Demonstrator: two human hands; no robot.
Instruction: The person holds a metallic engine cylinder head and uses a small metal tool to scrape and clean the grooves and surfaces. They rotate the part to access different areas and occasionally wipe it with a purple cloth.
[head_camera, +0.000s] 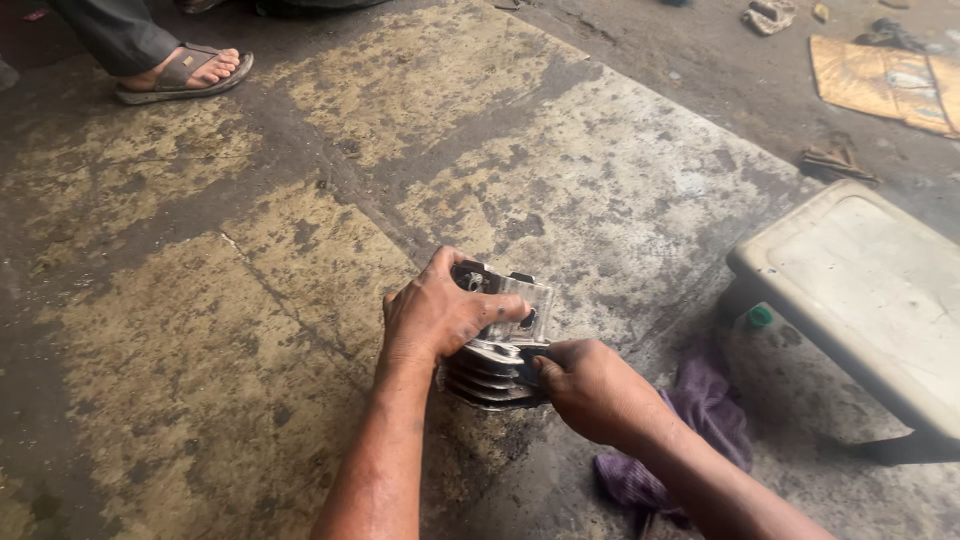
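Left hand (432, 318) clasps the top of a finned metal engine cylinder (497, 345); right hand (590, 388) grips its lower side. The cylinder rests on a stained concrete floor (200, 300). Nearby: purple rag (715, 410), low stool (870, 290), partly cut off, and another person's sandalled foot (185, 70).

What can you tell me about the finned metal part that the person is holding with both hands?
The finned metal part looks like a small engine cylinder of grey, greasy metal. Stacked cooling fins ring its lower half; a brighter, flat, blocky section with dark holes forms the top. It sits low over the stained concrete floor; whether it rests on it cannot be seen. The left hand grips it from above, fingers over the top face. The right hand holds its right side by the fins. A purple rag lies just right of it.
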